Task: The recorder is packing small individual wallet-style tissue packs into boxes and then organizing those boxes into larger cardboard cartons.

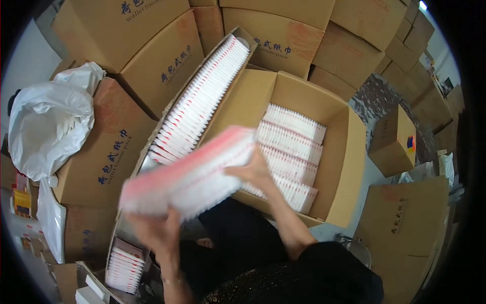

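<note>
Between my two hands hangs a long row of white tissue packs (190, 175) with pink edges, tilted and blurred by motion. My left hand (154, 230) grips its lower left end, while my right hand (257, 171) presses against the other end. To the right an open cardboard carton (340, 169) holds several rows of tissue packs (293, 152) standing side by side. Behind the held row, a long narrow trough (246, 36) carries a line of upright packs (202, 96). A shorter stack of packs (124, 268) sits at the trough's near end.
Closed cartons (276, 43) are stacked along the back. A white plastic bag (50, 137) rests at the left beside another carton (109, 134). Cartons also stand on the right (405, 228), with a smaller box (392, 139) farther off. Near my right elbow is a round metal-rimmed object (357, 249).
</note>
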`<act>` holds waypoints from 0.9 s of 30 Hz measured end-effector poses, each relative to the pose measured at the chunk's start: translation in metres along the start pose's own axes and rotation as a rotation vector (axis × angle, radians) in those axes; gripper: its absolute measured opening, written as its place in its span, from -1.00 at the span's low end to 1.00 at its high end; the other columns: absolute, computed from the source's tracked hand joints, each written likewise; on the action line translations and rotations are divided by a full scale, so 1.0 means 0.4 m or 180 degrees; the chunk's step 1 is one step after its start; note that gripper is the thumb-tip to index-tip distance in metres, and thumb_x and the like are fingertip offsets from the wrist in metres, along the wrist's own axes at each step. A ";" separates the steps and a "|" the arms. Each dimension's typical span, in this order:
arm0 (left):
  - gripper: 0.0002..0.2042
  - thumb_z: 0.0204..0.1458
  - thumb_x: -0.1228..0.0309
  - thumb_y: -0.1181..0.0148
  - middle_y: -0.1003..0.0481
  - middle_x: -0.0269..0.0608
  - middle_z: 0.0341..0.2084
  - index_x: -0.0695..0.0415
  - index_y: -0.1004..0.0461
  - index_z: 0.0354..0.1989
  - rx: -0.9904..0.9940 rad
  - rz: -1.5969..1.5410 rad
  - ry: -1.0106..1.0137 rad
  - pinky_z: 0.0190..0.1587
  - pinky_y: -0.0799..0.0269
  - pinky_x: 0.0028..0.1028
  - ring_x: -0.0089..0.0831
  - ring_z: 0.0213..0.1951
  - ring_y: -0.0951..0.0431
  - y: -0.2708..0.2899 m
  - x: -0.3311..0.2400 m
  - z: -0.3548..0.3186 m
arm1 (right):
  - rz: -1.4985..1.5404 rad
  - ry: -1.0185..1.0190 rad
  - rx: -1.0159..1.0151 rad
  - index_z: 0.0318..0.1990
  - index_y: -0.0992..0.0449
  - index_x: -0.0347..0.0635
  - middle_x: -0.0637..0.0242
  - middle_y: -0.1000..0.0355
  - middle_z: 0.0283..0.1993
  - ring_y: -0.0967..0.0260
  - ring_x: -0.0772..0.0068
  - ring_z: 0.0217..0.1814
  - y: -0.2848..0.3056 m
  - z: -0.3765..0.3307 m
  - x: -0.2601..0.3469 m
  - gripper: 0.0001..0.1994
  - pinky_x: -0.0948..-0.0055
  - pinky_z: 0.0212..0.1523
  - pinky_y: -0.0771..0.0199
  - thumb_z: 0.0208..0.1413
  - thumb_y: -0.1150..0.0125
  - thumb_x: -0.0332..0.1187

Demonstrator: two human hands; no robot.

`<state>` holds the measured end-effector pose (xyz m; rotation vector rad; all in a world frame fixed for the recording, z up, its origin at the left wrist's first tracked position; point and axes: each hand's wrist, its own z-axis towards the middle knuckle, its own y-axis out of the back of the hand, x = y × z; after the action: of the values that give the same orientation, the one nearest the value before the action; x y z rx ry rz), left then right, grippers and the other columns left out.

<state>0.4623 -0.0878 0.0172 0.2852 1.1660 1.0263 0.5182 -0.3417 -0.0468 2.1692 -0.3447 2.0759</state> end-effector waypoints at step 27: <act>-0.56 -0.11 0.54 -0.32 -0.42 0.04 0.00 0.26 -0.43 0.02 0.1044 -0.1400 -0.1609 0.17 -0.26 -0.09 0.00 0.07 -0.40 -0.474 -0.133 -0.009 | -0.2118 -0.0203 -0.1293 0.32 -0.32 -0.21 -0.13 -0.25 0.34 -0.16 -0.04 0.41 0.396 0.109 -0.298 -0.39 0.04 0.39 -0.11 0.16 -0.30 -0.17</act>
<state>0.5556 -0.2330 -0.0774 0.4895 0.8717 0.3413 0.5177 -0.4956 -0.1791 1.7800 -0.0264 1.4307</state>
